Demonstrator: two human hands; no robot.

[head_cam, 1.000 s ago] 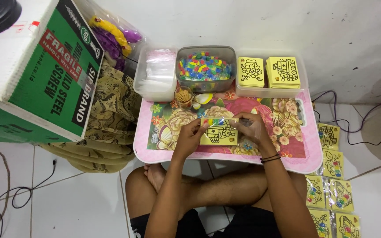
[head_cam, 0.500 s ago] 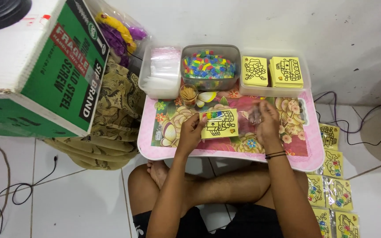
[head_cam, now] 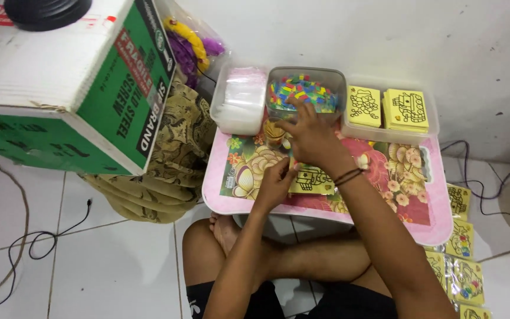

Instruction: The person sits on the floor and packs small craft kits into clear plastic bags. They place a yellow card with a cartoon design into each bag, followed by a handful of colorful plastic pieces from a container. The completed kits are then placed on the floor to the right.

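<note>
The yellow picture card [head_cam: 313,179] lies near the tabletop's [head_cam: 231,204] front edge, pinned by my left hand [head_cam: 275,184] with fingers narrow, while my right hand [head_cam: 309,134], fingers spread and empty, reaches the bead tub [head_cam: 306,93] at the back edge, so filling looks barely begun.

Pretty cramped up top: the back edge of the pink table [head_cam: 278,207] is walled off by three tubs side by side, a clear tub of plastic bags [head_cam: 240,100], a tub of colourful pieces [head_cam: 305,91] and a tub of yellow cards [head_cam: 388,109]. A big green and white box [head_cam: 72,82] and bundled cloth [head_cam: 166,165] crowd the left edge. The table's right half, past the right hand [head_cam: 311,139], lies open.
</note>
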